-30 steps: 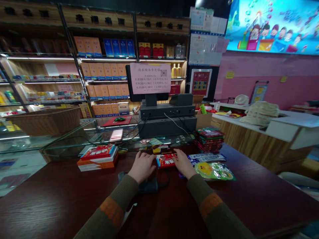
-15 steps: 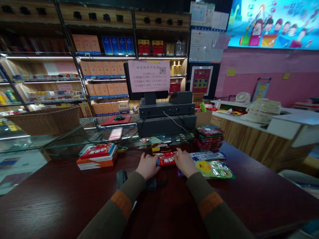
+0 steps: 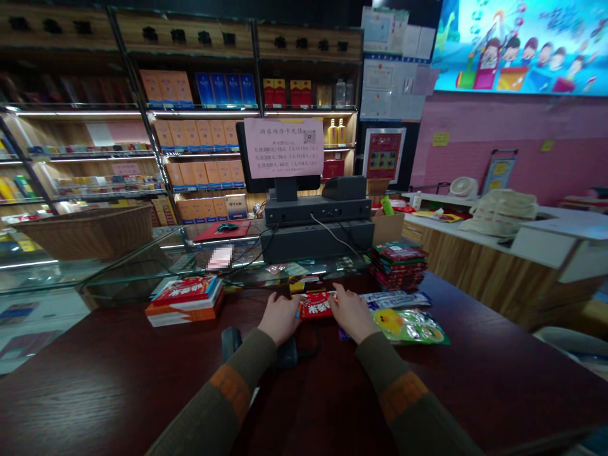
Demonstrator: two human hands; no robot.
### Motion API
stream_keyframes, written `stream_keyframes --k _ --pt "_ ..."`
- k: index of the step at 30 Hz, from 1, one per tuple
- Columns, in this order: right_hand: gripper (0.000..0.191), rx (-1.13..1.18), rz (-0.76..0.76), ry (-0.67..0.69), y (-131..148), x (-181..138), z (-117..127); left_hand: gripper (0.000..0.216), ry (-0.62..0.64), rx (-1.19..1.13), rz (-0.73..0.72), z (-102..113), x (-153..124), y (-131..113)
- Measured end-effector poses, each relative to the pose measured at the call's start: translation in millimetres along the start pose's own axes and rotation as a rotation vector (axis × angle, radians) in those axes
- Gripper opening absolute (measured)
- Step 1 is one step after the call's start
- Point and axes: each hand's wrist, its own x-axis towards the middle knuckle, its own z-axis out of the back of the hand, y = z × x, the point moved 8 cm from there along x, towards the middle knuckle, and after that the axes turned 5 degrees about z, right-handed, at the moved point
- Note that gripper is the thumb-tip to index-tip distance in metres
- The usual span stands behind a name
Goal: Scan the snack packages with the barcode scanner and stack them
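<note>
A small red snack box [image 3: 316,305] with white lettering lies on the dark counter, gripped at both ends. My left hand [image 3: 279,318] closes on its left end, and my right hand [image 3: 352,313] on its right end, fingers over the top. Beneath my left wrist sits a dark handheld scanner [image 3: 231,342], partly covered by the sleeve. Right of my right hand lie a green pack with a yellow duck [image 3: 403,324] and a blue-and-white packet [image 3: 399,297]. A yellow and brown packet [image 3: 304,284] is just behind the red box.
Red and white boxes [image 3: 187,297] are stacked at left. A pile of dark red packets [image 3: 398,266] stands at right. Behind are a glass display case [image 3: 156,256], a cash register [image 3: 318,234] with trailing cables, and a wicker basket [image 3: 90,231].
Both hands and the red snack box have barely shifted, a touch to the left. The view has tilted very slightly.
</note>
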Motion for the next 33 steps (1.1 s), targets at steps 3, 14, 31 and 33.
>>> stream_keyframes --k 3,14,31,33 --pt "0.045 0.024 0.015 -0.008 6.0 -1.2 4.4 0.047 -0.017 0.016 -0.001 8.5 -5.1 5.6" --pt "0.042 0.544 0.141 -0.059 33.4 -0.7 -3.0 0.045 -0.043 -0.022 0.075 32.7 -29.2 57.0" --pt "0.041 0.888 0.293 -0.125 109.1 2.0 -18.2 0.035 -0.412 -0.472 0.203 57.4 -69.6 160.2" --pt "0.039 0.846 0.285 -0.147 117.0 1.8 -14.8 0.036 -0.477 -0.483 0.228 57.4 -75.0 167.8"
